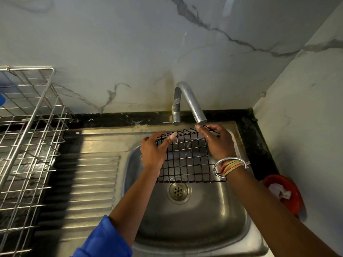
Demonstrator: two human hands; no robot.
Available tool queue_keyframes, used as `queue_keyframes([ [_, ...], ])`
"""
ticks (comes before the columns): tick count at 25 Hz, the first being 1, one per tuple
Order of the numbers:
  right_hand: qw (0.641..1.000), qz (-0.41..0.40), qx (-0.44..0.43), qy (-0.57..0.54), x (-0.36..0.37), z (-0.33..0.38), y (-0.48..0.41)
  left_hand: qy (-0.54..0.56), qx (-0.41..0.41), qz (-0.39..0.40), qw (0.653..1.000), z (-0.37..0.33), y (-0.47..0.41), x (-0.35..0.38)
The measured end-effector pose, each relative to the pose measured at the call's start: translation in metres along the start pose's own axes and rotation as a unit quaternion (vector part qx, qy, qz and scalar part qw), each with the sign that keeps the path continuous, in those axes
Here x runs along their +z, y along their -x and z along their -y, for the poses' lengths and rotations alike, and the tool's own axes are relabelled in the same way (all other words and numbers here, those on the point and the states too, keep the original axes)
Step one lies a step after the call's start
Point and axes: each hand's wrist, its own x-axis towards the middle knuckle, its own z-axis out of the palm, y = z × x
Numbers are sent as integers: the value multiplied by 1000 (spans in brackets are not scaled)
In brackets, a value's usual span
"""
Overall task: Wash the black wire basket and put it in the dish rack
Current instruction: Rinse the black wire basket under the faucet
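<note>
The black wire basket is held tilted over the steel sink, just under the spout of the tap. My left hand holds its left edge, thumb over the top wires. My right hand grips its far right corner close to the spout; bangles sit on that wrist. The silver wire dish rack stands on the counter at the left.
A ribbed steel drainboard lies between the sink and the rack. The sink drain shows below the basket. A red bowl with a white cloth sits at the right by the wall. Marble wall rises behind the tap.
</note>
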Motion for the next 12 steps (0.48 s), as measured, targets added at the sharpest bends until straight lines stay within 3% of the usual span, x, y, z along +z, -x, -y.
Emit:
queue_keyframes([
  [5, 1000, -22, -2, 2, 6, 3, -2, -35, 7, 10, 999, -34, 18, -20],
  [12, 996, -17, -33, 77, -5, 12, -3, -86, -51, 66, 993, -63, 24, -2],
])
